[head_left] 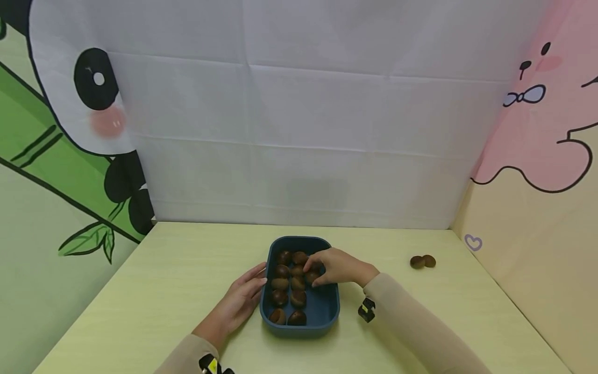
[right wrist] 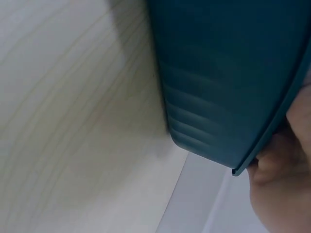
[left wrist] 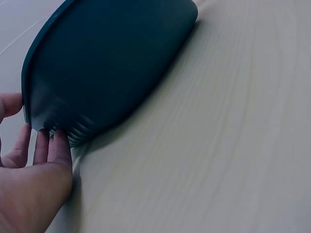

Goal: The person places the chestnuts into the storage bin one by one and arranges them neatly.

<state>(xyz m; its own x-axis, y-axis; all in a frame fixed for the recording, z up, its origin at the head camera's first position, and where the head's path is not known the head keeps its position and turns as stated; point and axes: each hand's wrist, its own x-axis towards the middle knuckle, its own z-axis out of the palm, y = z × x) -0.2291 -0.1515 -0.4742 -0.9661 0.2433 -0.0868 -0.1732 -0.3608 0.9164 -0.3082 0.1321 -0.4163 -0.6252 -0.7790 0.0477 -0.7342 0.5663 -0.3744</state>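
A dark blue-green rectangular bin (head_left: pixel 329 307) stands on the table with several brown chestnuts (head_left: pixel 298 298) in rows along its left and middle. My right hand (head_left: pixel 338 266) reaches over the right rim and pinches a chestnut (head_left: pixel 312 276) between thumb and fingers, low inside the bin. In the right wrist view, the bin's outer wall (right wrist: pixel 218 87) hides the fingertips of that hand. Against the bin's left side, my left hand (head_left: pixel 240 301) rests with its fingers extended. The left wrist view shows those fingertips (left wrist: pixel 60 138) touching the outer wall (left wrist: pixel 112 63) by its ridges.
Two more chestnuts (head_left: pixel 422 262) lie side by side on the pale yellow table (head_left: pixel 201 259), to the right of the bin. A white panel (head_left: pixel 308 171) closes off the back. Painted side panels, a panda at left and a pink animal at right, flank the table.
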